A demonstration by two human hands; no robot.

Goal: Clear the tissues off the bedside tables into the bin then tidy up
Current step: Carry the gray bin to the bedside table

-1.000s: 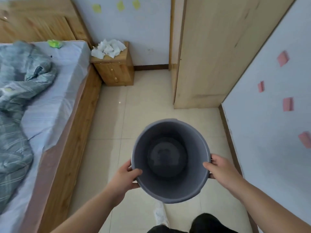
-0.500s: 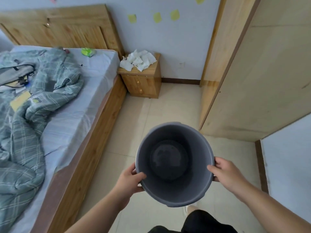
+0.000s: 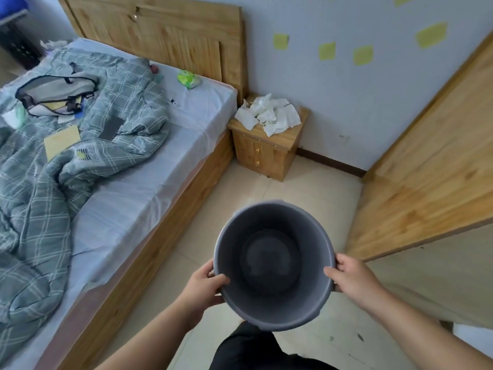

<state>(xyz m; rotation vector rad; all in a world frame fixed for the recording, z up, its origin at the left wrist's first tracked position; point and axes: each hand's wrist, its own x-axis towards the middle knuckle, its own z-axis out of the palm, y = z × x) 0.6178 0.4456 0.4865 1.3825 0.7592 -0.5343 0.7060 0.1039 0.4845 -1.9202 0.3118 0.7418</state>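
I hold a round grey bin (image 3: 274, 231) in front of me above the tiled floor, its mouth facing up and nothing inside. My left hand (image 3: 205, 285) grips its left rim and my right hand (image 3: 352, 279) grips its right rim. A pile of crumpled white tissues (image 3: 269, 114) covers the top of a small wooden bedside table (image 3: 262, 153), which stands against the wall between the bed and a wardrobe, well ahead of the bin.
A wooden bed (image 3: 149, 209) with a rumpled grey-green checked quilt (image 3: 66, 145), a bag (image 3: 53, 93) and a green packet (image 3: 188, 80) fills the left. A tall wooden wardrobe (image 3: 426, 166) stands on the right. A tiled floor strip (image 3: 266, 190) runs between them.
The view has swung left and moved forward; the bedside table and tissues now appear larger and closer. Both hands keep the same grip on the bin.
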